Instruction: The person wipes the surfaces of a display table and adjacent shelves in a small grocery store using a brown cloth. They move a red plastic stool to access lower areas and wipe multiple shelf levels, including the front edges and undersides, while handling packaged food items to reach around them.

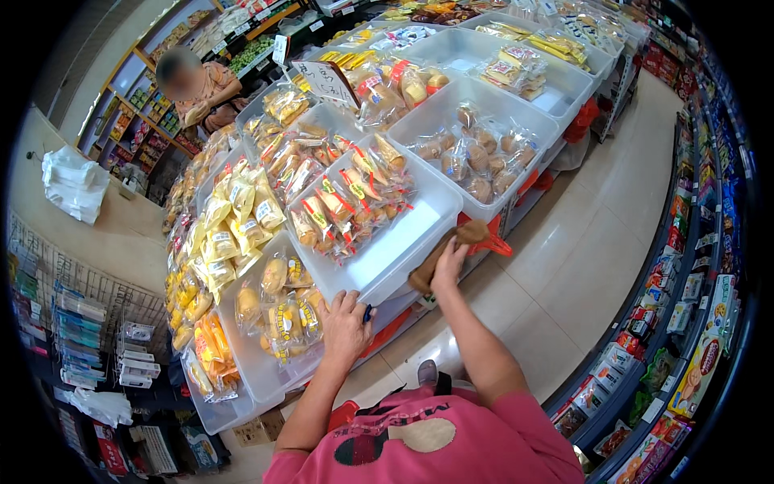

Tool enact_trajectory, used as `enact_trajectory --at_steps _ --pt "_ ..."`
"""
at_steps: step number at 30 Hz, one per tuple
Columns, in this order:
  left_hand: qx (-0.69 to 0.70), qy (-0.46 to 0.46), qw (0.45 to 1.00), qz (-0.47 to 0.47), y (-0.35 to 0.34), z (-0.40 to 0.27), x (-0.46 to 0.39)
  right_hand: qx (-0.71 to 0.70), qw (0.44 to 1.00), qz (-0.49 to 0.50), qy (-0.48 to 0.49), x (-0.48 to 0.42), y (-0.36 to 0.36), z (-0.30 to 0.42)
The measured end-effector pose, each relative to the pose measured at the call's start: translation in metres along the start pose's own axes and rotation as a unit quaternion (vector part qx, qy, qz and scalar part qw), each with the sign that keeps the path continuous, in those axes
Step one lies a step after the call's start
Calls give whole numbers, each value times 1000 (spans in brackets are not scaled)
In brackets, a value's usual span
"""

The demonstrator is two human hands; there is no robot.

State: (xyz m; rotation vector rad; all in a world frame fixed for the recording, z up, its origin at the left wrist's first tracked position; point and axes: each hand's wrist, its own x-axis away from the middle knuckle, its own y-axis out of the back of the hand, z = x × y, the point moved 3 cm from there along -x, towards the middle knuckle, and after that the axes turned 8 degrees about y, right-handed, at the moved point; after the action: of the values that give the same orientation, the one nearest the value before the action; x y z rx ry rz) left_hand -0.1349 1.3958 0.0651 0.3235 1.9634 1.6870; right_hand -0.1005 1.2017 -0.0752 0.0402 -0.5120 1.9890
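My right hand (448, 266) grips a brown cloth (432, 260) against the outer wall of a translucent plastic bin (387, 266). That bin holds wrapped cone-shaped pastries with red and green print (338, 206) at its far side, while its near part shows bare bottom. My left hand (347, 323) rests at the bin's near corner, with something small and dark blue at its fingers; whether it grips the rim I cannot tell. Beside it, a lower bin (263, 378) contains wrapped round buns (287, 320).
More bins of packaged baked goods spread beyond, with a handwritten sign (326, 81) among them. Another person (208, 91) stands at the upper left. Snack shelves (653, 339) line the right side of the tiled aisle (562, 242). Red plastic (493, 239) hangs below the bins.
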Motion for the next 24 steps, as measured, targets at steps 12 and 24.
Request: enact_trajectory --at_steps 12,24 --pt "16 -15 1000 2 5 -5 -3 -247 904 194 -290 106 14 -37" --pt "40 -9 999 3 -1 1 -3 -238 931 275 13 56 97 59"
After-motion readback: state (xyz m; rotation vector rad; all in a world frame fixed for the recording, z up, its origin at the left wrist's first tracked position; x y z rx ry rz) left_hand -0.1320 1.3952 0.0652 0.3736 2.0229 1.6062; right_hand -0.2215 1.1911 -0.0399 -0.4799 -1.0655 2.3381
